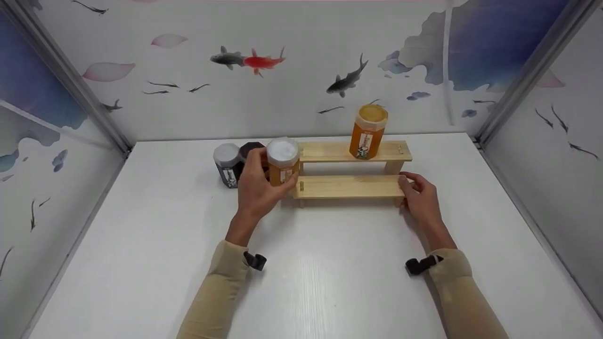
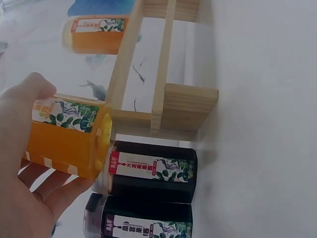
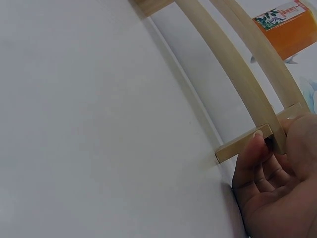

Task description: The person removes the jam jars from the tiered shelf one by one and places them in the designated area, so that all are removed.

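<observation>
Tabletop (image 1: 330, 282): left hand (image 1: 258, 190) grips amber-filled jar (image 2: 69, 136).

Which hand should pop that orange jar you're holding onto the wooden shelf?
Probably the left hand: it holds the orange jar near the wooden shelf, while the right hand grips the shelf's right end.

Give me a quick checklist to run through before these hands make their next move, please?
1. Left hand gripping the white-lidded amber jar: ok, fingers and thumb round its sides.
2. That jar resting on a surface: not ok, it is held up off the table.
3. Its lid screwed tight: cannot tell; it is on.
4. Right hand gripping the two-tier wooden rack: ok, at the lower tier's right end.
5. Upper-tier amber jar upright: ok.
6. Dark red-label jar and dark purple-label jar upright: ok.
</observation>
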Demonstrator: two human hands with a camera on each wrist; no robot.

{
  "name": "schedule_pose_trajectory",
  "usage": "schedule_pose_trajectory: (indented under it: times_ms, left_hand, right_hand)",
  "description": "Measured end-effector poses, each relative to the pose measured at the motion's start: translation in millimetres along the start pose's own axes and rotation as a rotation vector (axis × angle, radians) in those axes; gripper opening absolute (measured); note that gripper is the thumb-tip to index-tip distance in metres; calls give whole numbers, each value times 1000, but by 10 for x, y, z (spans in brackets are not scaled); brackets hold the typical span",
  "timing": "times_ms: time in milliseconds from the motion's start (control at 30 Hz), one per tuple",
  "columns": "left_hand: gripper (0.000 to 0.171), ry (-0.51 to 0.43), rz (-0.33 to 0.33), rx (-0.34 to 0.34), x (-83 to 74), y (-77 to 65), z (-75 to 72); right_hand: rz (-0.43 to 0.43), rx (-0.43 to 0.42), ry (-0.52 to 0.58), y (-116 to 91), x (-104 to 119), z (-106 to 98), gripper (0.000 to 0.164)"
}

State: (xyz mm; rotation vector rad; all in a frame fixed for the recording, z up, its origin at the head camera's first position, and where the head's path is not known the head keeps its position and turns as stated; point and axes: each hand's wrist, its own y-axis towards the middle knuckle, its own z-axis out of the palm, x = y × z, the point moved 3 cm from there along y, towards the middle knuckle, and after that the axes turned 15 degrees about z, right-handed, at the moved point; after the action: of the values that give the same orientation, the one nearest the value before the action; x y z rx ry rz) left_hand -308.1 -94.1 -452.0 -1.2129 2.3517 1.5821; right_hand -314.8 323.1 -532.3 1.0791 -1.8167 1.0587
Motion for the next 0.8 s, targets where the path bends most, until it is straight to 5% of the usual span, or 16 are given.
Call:
schedule_pose_trajectory:
  times_ms: [600,800]
  left_hand:
    - [77,46,-126,159,338,-234,39]
    - [73,-13,-164,223,452,-318,96]
  right_hand:
    - [-10,-29,-9,15,3,-2,56]
    - [0,-28,-2,23,-7,9,54]
